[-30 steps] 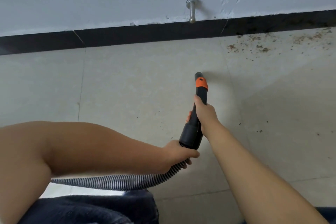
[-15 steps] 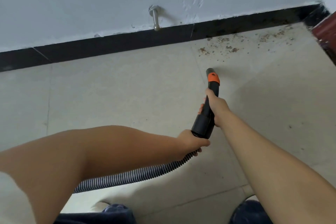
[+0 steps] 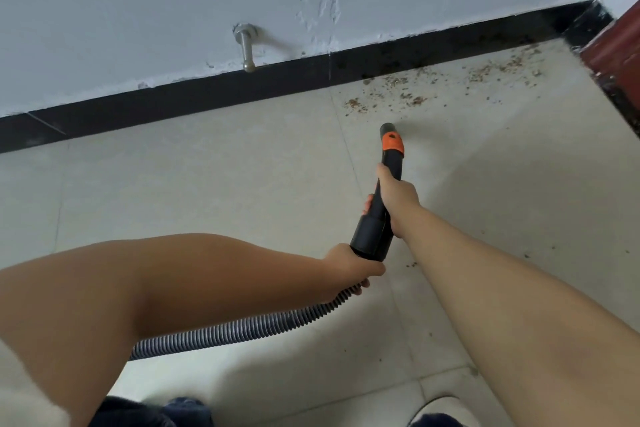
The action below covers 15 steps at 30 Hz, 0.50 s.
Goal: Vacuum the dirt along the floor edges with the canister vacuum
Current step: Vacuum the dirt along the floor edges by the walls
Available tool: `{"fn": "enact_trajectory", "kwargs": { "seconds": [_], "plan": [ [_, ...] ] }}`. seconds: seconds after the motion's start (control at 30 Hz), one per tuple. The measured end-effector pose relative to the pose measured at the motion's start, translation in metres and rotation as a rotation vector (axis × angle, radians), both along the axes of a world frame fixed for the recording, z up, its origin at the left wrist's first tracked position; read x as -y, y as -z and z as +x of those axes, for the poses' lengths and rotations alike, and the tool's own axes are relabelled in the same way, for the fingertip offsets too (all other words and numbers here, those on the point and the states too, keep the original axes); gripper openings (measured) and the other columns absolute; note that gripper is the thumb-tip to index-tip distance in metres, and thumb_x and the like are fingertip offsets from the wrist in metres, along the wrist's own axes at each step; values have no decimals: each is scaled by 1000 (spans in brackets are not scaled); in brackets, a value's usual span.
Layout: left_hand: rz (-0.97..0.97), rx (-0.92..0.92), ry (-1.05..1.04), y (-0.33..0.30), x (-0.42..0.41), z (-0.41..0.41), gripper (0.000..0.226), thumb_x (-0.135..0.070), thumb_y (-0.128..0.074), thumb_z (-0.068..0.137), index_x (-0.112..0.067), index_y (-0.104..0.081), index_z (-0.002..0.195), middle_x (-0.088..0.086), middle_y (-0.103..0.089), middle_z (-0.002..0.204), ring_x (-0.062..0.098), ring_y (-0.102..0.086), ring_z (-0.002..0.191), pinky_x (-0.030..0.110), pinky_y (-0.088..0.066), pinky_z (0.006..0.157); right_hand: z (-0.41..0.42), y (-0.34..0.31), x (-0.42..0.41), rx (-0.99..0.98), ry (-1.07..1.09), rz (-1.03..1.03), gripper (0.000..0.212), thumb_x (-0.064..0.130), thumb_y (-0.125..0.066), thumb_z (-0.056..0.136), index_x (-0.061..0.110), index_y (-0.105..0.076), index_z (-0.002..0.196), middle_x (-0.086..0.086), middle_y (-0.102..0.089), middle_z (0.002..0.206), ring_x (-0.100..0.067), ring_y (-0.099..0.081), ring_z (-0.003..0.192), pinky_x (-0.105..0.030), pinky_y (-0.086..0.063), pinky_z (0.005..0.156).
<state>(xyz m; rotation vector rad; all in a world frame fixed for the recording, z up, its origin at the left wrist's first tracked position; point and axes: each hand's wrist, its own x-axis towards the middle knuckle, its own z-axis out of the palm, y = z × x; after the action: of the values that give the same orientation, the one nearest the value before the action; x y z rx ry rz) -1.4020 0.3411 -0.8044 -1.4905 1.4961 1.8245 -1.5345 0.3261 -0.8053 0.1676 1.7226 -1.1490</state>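
Observation:
A black vacuum nozzle (image 3: 377, 215) with an orange collar (image 3: 393, 143) points up and away over the pale tile floor. My right hand (image 3: 398, 199) grips the nozzle's middle. My left hand (image 3: 349, 265) holds the ribbed grey hose (image 3: 242, 329) just where it joins the nozzle's wide end. The nozzle tip sits a short way below a scatter of brown dirt (image 3: 408, 94) that runs along the black baseboard (image 3: 207, 94) toward the right corner. The canister itself is out of view.
A metal door stop (image 3: 246, 48) juts from the white wall above the baseboard. A dark red door frame (image 3: 620, 48) closes the right corner. A few crumbs (image 3: 412, 265) lie near my arms. Dark trouser knees (image 3: 149, 412) fill the bottom edge.
The view has swung right, bringing the corner and door frame in. The nozzle tip has moved nearer the dirt by the baseboard. Both hands keep the same hold.

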Motion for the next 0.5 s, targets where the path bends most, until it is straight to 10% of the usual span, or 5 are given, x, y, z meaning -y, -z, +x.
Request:
{"fn": "enact_trajectory", "kwargs": {
  "seconds": [0.5],
  "plan": [
    [60, -32, -133, -29, -14, -62, 24, -22, -68, 84, -7, -56, 98, 4, -58, 69, 15, -52, 53, 26, -43, 58, -61, -20, 8, 16, -192, 60, 35, 43, -57, 94, 10, -46, 91, -10, -57, 65, -23, -53, 50, -35, -52, 66]
  ]
}}
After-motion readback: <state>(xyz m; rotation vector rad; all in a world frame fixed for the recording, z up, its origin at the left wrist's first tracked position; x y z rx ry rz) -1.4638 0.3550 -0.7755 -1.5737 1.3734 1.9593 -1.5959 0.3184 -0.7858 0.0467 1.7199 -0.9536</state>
